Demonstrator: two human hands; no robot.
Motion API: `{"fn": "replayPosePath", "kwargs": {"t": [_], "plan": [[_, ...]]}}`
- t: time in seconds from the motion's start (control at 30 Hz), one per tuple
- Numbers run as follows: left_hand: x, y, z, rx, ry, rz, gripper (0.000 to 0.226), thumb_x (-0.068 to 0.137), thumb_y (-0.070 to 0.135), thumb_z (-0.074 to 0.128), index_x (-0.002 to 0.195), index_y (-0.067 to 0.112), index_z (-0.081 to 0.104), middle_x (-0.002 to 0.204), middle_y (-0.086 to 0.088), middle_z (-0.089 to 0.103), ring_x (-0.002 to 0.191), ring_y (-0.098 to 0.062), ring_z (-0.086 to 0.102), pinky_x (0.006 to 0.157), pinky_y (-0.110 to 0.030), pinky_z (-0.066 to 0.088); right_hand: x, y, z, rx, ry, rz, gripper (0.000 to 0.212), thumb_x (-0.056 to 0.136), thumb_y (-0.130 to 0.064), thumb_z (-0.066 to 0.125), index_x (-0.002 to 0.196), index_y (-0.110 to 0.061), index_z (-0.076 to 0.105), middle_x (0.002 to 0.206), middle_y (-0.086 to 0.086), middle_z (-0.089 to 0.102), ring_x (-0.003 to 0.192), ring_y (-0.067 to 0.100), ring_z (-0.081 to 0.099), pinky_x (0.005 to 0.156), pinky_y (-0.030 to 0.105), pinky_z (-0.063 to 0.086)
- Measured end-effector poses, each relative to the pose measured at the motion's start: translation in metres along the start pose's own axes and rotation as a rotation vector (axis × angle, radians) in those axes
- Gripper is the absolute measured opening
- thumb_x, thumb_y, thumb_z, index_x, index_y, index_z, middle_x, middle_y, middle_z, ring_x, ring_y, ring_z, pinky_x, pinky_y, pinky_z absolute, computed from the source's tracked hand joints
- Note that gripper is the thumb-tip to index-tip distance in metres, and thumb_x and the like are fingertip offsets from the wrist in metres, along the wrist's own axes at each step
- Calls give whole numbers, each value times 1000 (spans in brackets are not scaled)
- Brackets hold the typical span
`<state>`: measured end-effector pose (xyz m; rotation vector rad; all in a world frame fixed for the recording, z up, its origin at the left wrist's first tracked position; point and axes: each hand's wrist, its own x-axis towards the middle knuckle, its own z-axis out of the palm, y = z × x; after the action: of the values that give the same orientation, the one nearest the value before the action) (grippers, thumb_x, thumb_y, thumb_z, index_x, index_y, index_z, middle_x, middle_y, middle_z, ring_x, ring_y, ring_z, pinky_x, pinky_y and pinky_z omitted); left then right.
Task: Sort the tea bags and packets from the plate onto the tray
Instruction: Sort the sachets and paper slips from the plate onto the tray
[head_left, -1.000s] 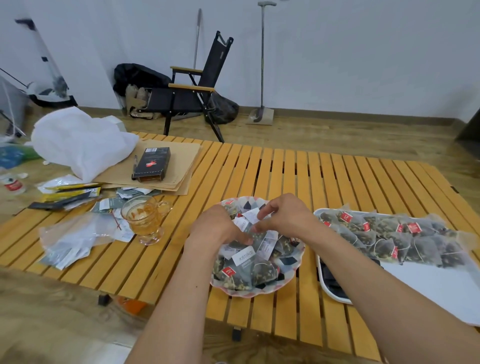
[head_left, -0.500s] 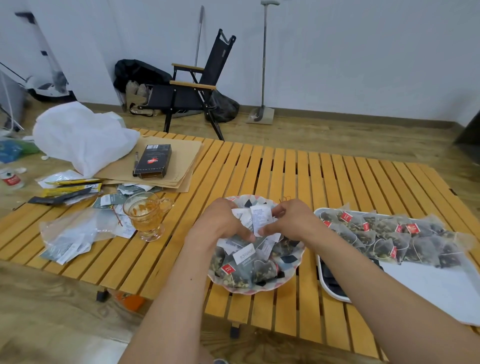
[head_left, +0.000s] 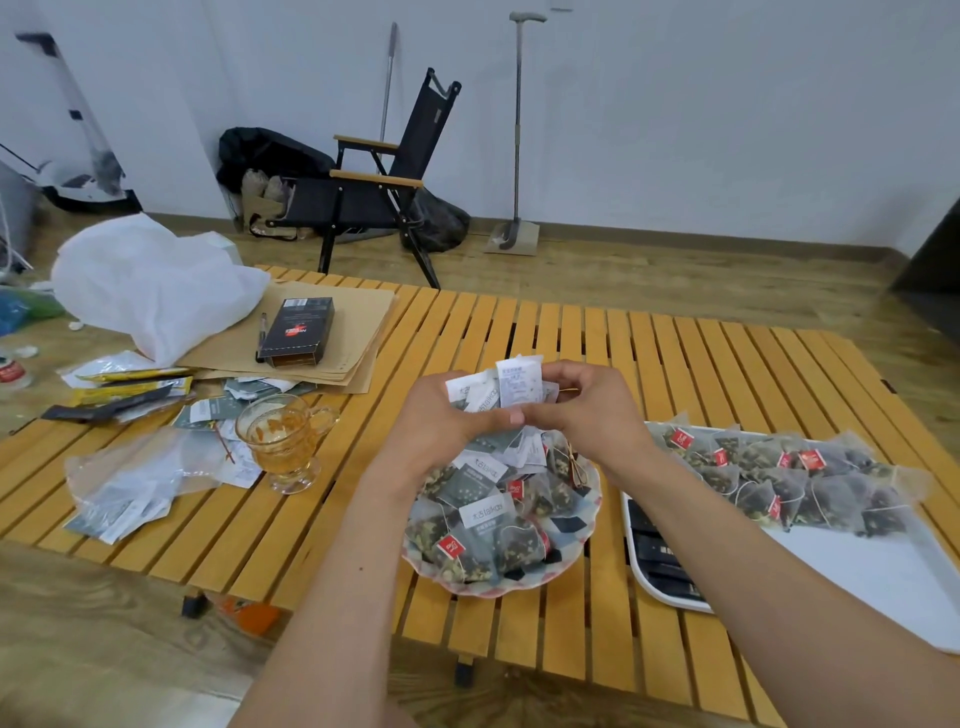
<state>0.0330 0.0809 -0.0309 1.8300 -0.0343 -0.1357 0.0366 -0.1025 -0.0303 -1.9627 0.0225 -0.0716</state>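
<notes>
Left hand (head_left: 441, 423) and right hand (head_left: 589, 408) both curled around a bunch of white packets (head_left: 511, 389), held up just above the plate (head_left: 519, 590), which is heaped with tea bags (head_left: 488, 545). The tray (head_left: 857, 566) sits to the right on the table (head_left: 571, 338), with a row of pyramid bags (head_left: 779, 478) along its far edge.

A plain home room: wood floor, white wall, folding chair (head_left: 374, 192), slatted camping table (head_left: 675, 374).

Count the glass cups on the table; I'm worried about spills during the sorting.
1. The glass cup, holding amber tea, stands on the table left of the plate, among loose wrappers. The white bag could hide another.
</notes>
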Motion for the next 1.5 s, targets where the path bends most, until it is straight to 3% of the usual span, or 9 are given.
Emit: {"fn": "replayPosePath", "kwargs": {"t": [0.33, 0.47, 0.57, 0.8, 0.97, 1.1, 1.2, 1.4, 1.5], "plan": [[-3, 4, -6, -86, 26, -38, 15, 81, 21, 87, 91, 24, 77, 83, 7, 81, 75, -8, 77, 65, -22, 56, -7, -11, -12, 65, -60, -16, 50, 72, 7, 84, 116, -14, 72, 103, 0, 76, 83, 9, 76, 66, 22, 61], [-3, 6, -6, -186, 121, -62, 11, 83, 23, 85, 90, 21, 77, 82, 3, 81, 74, -13, 78, 71, -32, 62, -12, -1, -8, 29, 36, 29, 56, 69, -13, 92, 119, -19, 67, 105, -5, 73, 94, 7, 71, 76, 20, 57], [-1, 9, -5, -252, 154, -73, 13, 83, 26, 85, 91, 18, 77, 84, 1, 82, 77, -17, 79, 73, -34, 62, -20, 6, 0, -207, -175, 181, 66, 63, -29, 96, 118, -20, 60, 104, -5, 73, 90, 8, 69, 75, 27, 57], [4, 4, -3, -350, 228, -114, 12, 86, 18, 82, 95, 13, 77, 87, -4, 81, 70, -14, 78, 56, -25, 59, -30, 18, 41, -699, -167, 114, 46, 59, -61, 85, 80, -22, 70, 79, -8, 70, 79, 14, 65, 61, 29, 51], [8, 0, -3, -373, 242, -154, 6, 88, 11, 78, 91, 14, 73, 87, -5, 78, 63, -13, 74, 55, -25, 58, -23, 12, 44, -553, -213, 252, 30, 68, -40, 89, 78, -18, 71, 76, -2, 73, 73, 20, 71, 75, 39, 61], [10, 0, -3, -403, 242, -154, 18, 90, 7, 74, 108, 8, 71, 89, -3, 76, 54, -2, 71, 40, -14, 48, -16, 6, 25, -267, -188, 374, 28, 72, -26, 92, 86, -10, 74, 69, 1, 69, 55, 15, 63, 57, 28, 54], [13, -4, -4, -421, 274, -128, 29, 89, 8, 75, 117, 10, 70, 101, -5, 79, 71, -9, 75, 50, -19, 55, -15, 10, 14, -234, -146, 311, 29, 74, -27, 90, 88, -12, 71, 74, -1, 65, 57, 12, 56, 56, 28, 47], [12, -4, 0, -400, 262, -134, 21, 88, 6, 76, 103, 20, 70, 100, -7, 79, 86, -22, 77, 76, -39, 64, -21, 13, 19, -295, -390, 269, 53, 56, -23, 99, 98, -16, 68, 89, 1, 78, 80, 20, 76, 75, 43, 63], [12, -5, 0, -401, 268, -130, 22, 87, 3, 75, 105, 16, 73, 96, -7, 79, 80, -21, 76, 70, -35, 62, -22, 15, 25, -259, -349, 218, 42, 62, -14, 96, 95, -12, 69, 81, 5, 78, 75, 28, 76, 73, 49, 63]]}}
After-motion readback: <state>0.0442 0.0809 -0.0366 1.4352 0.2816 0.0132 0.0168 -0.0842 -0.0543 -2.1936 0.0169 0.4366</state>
